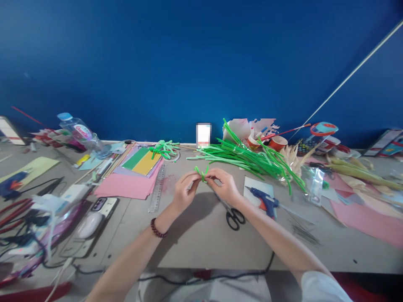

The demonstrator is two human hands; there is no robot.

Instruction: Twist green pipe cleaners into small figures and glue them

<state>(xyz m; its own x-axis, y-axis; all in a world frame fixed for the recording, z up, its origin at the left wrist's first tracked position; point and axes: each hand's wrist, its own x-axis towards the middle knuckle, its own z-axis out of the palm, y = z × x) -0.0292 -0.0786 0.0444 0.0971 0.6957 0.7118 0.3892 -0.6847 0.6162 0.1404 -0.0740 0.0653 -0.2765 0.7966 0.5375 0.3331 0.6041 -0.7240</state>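
Between my two hands is a small bent shape of green pipe cleaner [203, 173], held up over the middle of the table. My left hand [185, 186] pinches its left side, fingers closed. From the other side my right hand [223, 184] pinches it too, thumb and fingertips together. Below the right hand lies a pair of scissors [235, 219] with black handles, its blades partly hidden by that hand. A large heap of green pipe cleaners [248, 159] is spread behind the right hand. Farther left, a smaller bunch of bent green pipe cleaners [163, 149] rests near coloured sheets.
A blue glue gun [264, 201] lies right of my right forearm, close to thin wires [304, 233]. Left of my hands are a clear ruler [157, 188], pink paper [126, 186], a phone [105, 205] under a white mouse [90, 225], and a plastic bottle [82, 132]. A black cable [176, 282] runs along the front edge.
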